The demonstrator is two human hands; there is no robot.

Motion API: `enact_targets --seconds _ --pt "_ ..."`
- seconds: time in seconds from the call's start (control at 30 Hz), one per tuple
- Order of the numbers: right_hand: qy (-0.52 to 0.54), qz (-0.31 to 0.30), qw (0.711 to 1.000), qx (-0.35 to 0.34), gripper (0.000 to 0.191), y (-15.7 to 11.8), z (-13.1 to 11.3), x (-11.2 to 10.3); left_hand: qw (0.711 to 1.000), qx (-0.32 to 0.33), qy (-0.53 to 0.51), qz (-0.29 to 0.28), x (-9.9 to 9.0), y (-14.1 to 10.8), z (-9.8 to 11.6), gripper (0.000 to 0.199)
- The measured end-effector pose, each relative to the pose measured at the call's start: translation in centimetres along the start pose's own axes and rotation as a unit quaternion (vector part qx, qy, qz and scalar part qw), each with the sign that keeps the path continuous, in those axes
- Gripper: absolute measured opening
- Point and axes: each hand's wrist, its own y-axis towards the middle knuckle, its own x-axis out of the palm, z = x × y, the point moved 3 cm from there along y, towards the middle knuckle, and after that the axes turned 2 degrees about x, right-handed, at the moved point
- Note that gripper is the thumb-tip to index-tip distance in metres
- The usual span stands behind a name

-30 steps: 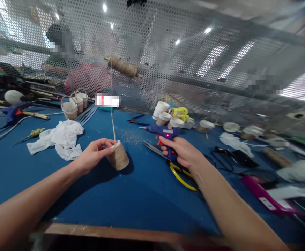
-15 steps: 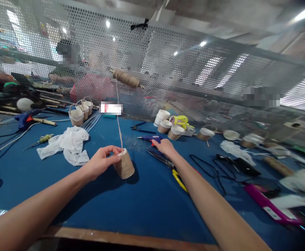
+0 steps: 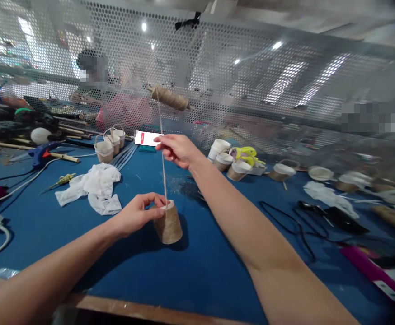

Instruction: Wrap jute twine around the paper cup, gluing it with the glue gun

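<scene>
A small twine-wrapped cup (image 3: 169, 225) is gripped at its white upper edge by my left hand (image 3: 143, 211), with the fingers closed on it. From the cup a thin strand of twine (image 3: 164, 174) runs up to the twine roll (image 3: 170, 98), which hangs at the mesh. My right hand (image 3: 177, 150) is raised above the cup, thumb and fingers pinched together at the strand. Behind its fingertips lies a lit phone (image 3: 145, 138).
White cloths (image 3: 96, 187) lie at the left, near a blue glue gun (image 3: 41, 155). Small handled cups (image 3: 104, 150) stand at the back left, more cups (image 3: 240, 169) and yellow-handled scissors (image 3: 246, 153) at the back right. A mesh screen (image 3: 218, 90) rises behind; a person is beyond it.
My right hand has left the blue glue gun on the table and moved up and left to the twine strand. My left hand still holds the cup. The whole view has shifted slightly.
</scene>
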Motion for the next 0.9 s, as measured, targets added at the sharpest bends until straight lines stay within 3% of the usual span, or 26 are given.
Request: enact_targets --seconds 0.13,0.3,0.47,0.57,0.67,0.77,0.83,0.9 --pt "0.032 0.060 0.997 -0.026 0.022 -3.2 0.4 -1.5 0.999 -0.024 -0.007 0.042 -0.6 0.0 0.2 0.016" --pt "0.026 0.058 0.998 -0.008 0.014 -10.0 2.7 -3.1 0.997 -0.060 -0.018 0.041 -0.3 -0.4 0.3 0.013" --pt "-0.069 0.016 0.995 0.064 0.020 -15.4 5.0 -3.4 0.994 -0.103 -0.015 -0.044 0.5 -0.9 0.3 0.011" --pt "-0.221 -0.054 0.963 0.148 0.024 -17.6 6.6 -3.1 0.981 -0.141 -0.015 -0.135 1.3 -1.5 0.5 0.011" --pt "-0.299 -0.136 0.926 0.185 0.025 -19.1 7.6 -2.5 0.963 -0.154 -0.006 -0.220 2.1 -2.1 0.8 0.011" --pt "-0.307 -0.184 0.915 0.187 0.022 -19.3 7.9 -2.1 0.949 -0.152 0.008 -0.277 2.6 -2.6 1.0 0.010" --pt "-0.332 -0.167 0.911 0.178 0.022 -18.6 7.7 -2.5 0.947 -0.151 0.006 -0.284 2.6 -2.7 1.0 0.010" --pt "-0.378 -0.080 0.909 0.156 0.023 -17.4 7.1 -3.4 0.954 -0.146 -0.002 -0.260 2.3 -2.5 1.0 0.011"
